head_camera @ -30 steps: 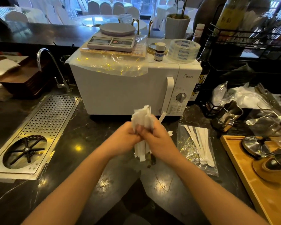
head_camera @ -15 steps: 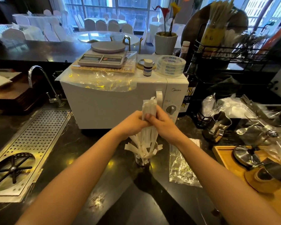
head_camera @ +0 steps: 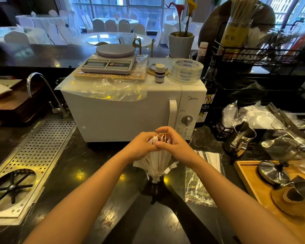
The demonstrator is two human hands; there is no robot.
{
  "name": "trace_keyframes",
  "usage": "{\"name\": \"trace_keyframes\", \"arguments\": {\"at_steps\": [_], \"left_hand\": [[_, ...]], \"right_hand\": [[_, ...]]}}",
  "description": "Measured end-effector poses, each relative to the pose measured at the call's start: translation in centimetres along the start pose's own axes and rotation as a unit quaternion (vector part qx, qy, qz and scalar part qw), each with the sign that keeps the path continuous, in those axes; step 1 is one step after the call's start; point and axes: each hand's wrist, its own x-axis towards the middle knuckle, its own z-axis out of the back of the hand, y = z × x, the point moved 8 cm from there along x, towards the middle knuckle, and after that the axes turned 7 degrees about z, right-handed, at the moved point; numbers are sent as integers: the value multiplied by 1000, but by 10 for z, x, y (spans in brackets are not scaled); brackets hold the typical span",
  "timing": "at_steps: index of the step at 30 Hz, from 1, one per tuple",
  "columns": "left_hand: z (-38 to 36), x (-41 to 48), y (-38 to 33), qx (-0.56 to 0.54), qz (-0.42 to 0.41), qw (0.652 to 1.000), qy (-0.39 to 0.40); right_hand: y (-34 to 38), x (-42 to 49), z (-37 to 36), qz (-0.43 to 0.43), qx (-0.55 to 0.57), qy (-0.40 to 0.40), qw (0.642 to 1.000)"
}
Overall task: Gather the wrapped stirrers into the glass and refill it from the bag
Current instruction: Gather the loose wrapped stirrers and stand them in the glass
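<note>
Hands meet over a small glass (head_camera: 155,177) on the dark counter: the left hand (head_camera: 141,144) and right hand (head_camera: 173,143) clasp the tops of the wrapped stirrers (head_camera: 157,161), whose lower ends fan into the glass. Gathering looks nearly done; refilling likely calls for freeing a hand toward the clear bag (head_camera: 203,175) lying just right. Behind, a white microwave (head_camera: 130,111) crowds the workspace.
</note>
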Motion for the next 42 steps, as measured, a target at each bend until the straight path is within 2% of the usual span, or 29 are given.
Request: {"name": "trace_keyframes", "arguments": {"at_steps": [4, 9, 13, 18, 23, 30, 34, 38, 42], "left_hand": [[8, 3, -1, 44, -23, 997, -62], [17, 0, -4, 111, -60, 983, -134], [22, -3, -2, 145, -68, 972, -174], [12, -2, 3, 234, -78, 959, -140], [1, 1, 17, 335, -32, 938, -79], [-5, -1, 18, 312, -6, 950, -32], [0, -1, 16, 270, -2, 963, -25], [10, -7, -1, 257, -24, 963, -70], [9, -16, -26, 275, -57, 955, -98]], "right_hand": [[2, -1, 3, 26, -35, -9, 999], [0, 1, 8, 52, -134, -24, 989], [-8, 1, 3, 38, -183, 3, 982], [-17, -1, -6, 10, -237, 51, 970], [-25, -5, -10, -32, -297, 102, 949], [-24, -8, -12, -67, -325, 136, 933], [-16, -7, -7, -69, -323, 116, 937], [-3, -10, 2, -54, -303, 83, 948], [7, -17, 16, -46, -344, 47, 937]]}}
